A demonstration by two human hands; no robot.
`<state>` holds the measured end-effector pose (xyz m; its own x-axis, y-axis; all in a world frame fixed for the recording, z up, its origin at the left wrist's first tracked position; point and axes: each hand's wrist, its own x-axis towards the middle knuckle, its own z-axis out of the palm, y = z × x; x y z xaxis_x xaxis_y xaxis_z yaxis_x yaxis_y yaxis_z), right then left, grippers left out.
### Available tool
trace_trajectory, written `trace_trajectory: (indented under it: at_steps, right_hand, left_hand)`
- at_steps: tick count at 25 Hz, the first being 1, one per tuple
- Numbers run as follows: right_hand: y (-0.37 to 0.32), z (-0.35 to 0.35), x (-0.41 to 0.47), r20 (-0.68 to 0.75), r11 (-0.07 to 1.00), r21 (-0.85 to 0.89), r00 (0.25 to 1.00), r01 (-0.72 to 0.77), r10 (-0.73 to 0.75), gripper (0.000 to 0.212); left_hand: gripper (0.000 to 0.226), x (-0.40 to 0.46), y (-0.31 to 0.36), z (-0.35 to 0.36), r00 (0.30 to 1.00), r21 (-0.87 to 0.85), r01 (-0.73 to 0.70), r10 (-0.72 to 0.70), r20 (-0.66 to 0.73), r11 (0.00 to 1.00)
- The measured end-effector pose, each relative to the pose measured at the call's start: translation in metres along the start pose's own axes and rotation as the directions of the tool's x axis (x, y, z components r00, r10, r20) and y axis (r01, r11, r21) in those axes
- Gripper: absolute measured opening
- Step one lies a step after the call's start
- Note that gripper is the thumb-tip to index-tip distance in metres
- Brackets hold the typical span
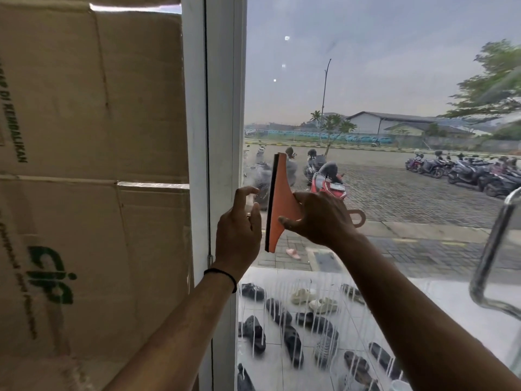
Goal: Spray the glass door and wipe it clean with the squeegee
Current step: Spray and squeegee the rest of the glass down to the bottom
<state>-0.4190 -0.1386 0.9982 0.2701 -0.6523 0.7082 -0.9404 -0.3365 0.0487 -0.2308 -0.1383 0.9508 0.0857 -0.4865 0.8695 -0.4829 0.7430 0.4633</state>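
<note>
My right hand [318, 218] grips the handle of an orange squeegee [282, 204]. Its black rubber blade stands upright against the glass door [380, 80], close to the door's left edge. My left hand [239, 230] is raised just left of the blade, fingers loosely spread and holding nothing, over the white door frame [222, 108]. White streaks of spray run down the lower part of the glass. No spray bottle is in view.
Stacked cardboard boxes [93, 165] fill the left side, right against the frame. A chrome door handle [496, 249] curves at the right edge. Through the glass I see several shoes [293, 334] on a tiled step and parked scooters.
</note>
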Motion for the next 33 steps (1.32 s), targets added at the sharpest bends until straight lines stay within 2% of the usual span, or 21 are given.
trace_trajectory:
  at_steps: [4,10,16,22,26,30,33]
  right_hand:
    - [-0.024,0.003,0.022,-0.033,0.997,-0.016,0.996,0.081,-0.082,0.051]
    - [-0.044,0.018,0.043,-0.017,0.996,-0.081,0.999,0.025,-0.027,0.050]
    - [-0.046,0.024,0.045,-0.038,0.997,-0.073,0.999,0.004,-0.007,0.053]
    - [-0.067,0.034,0.048,-0.141,0.976,-0.157,0.981,-0.152,0.130,0.051]
    - [-0.061,0.032,0.047,-0.172,0.969,-0.121,0.966,-0.213,0.191,0.053]
    - [-0.051,0.037,0.032,-0.267,0.930,-0.050,0.902,-0.365,0.340,0.057]
    - [-0.046,0.045,0.016,-0.335,0.872,0.027,0.818,-0.488,0.468,0.060]
  left_hand:
    - [0.037,-0.003,-0.004,-0.015,0.998,-0.014,0.044,-0.044,-0.044,0.999]
    - [0.034,-0.004,-0.017,-0.037,0.998,0.046,0.055,-0.054,-0.032,0.997]
    - [0.032,-0.002,-0.018,-0.033,0.998,0.002,0.054,-0.054,-0.020,0.999]
    - [0.027,0.009,-0.013,-0.018,0.998,-0.049,0.030,-0.032,-0.046,0.998]
    - [0.028,0.013,-0.014,-0.013,0.998,-0.053,0.019,-0.022,-0.055,0.998]
    - [0.028,0.007,-0.015,-0.007,1.000,-0.029,0.006,-0.006,-0.013,1.000]
    - [0.029,-0.002,-0.015,-0.002,0.999,-0.027,-0.020,0.021,0.033,0.999]
